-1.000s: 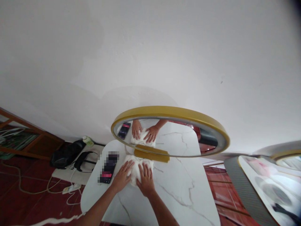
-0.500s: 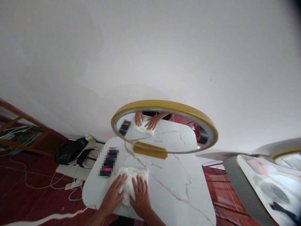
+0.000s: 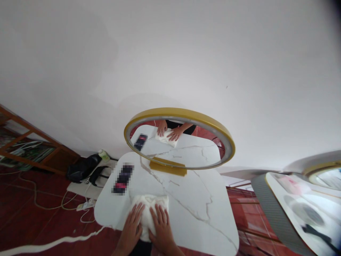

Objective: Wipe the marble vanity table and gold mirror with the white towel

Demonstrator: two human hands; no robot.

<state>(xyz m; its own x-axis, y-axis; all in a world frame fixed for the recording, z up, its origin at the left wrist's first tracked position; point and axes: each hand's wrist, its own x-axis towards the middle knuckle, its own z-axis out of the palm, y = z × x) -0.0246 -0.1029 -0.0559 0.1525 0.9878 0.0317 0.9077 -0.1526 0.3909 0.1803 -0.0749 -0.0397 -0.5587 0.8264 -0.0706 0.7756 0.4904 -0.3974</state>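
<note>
A folded white cloth (image 3: 149, 201) lies near the front edge of a white marble-patterned table (image 3: 191, 213). My left hand (image 3: 132, 224) rests on the cloth's left side, fingers stretched forward. On its right side lies my right hand (image 3: 161, 225), flat with the fingers spread. Both palms face down and touch the cloth. Beyond the hands stands a round gold-framed mirror (image 3: 181, 145) on a gold base (image 3: 168, 168), reflecting the hands and cloth. A blurred-out dark phone-like object (image 3: 123, 179) lies on the table left of the cloth.
A second table (image 3: 282, 213) with a pink item (image 3: 293, 185) and a black object (image 3: 317, 233) stands to the right. On the left floor are a black bag (image 3: 83, 169), a bottle (image 3: 103, 155), a power strip (image 3: 86, 204) and cables. A wall (image 3: 170, 53) rises behind.
Both hands and the cloth have shifted slightly toward the table's front edge. The hands stay on the cloth. My view has turned slightly.
</note>
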